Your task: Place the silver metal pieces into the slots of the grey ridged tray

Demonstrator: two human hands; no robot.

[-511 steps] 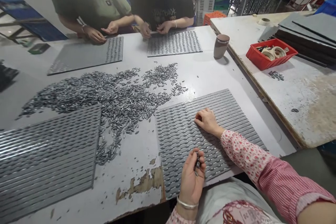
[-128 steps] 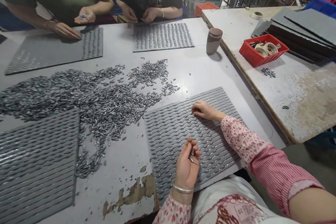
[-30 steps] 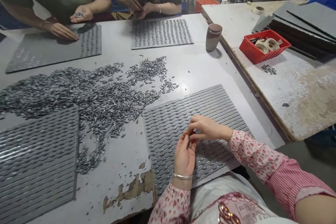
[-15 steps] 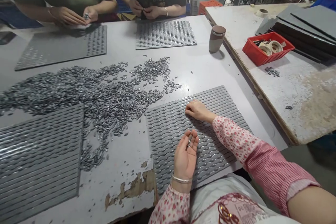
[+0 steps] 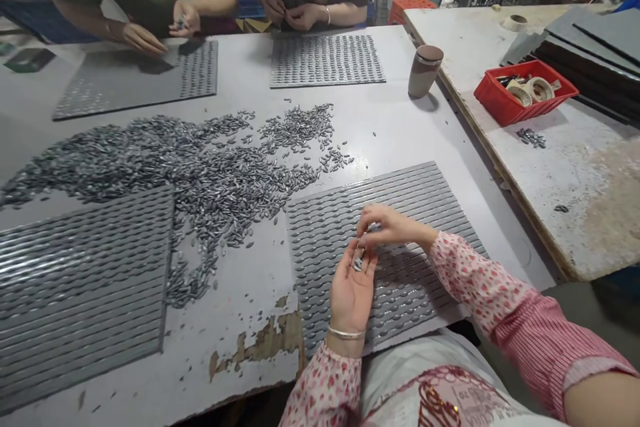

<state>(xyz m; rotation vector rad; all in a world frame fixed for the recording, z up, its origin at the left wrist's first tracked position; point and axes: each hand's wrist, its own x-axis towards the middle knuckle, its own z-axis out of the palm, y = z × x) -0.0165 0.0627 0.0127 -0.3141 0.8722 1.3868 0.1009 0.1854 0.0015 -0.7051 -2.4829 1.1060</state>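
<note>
My left hand [image 5: 352, 292] lies palm up over the near part of a grey ridged tray [image 5: 425, 197], cupping a few small shiny metal pieces [image 5: 358, 260] at its fingers. My right hand [image 5: 386, 227] hovers just above those fingers, its thumb and fingertips pinched together on one of the pieces. Rows of the tray near my hands hold seated pieces. A wide heap of the same loose metal pieces [image 5: 200, 170] spreads over the grey table [image 5: 390, 127] to the left of the tray.
A second ridged tray [image 5: 80, 287] lies at the near left. Across the table two people handle pieces over a left tray [image 5: 135, 80] and a fuller tray [image 5: 325, 60]. A brown cup [image 5: 424, 71] stands at the right. On the neighbouring bench sit a red bin [image 5: 525, 92] and stacked grey trays [image 5: 595, 47].
Half a second ago my right hand rested on the tray's upper rows; it has come back to my left hand's fingers and pinched a piece, as it did one second ago.
</note>
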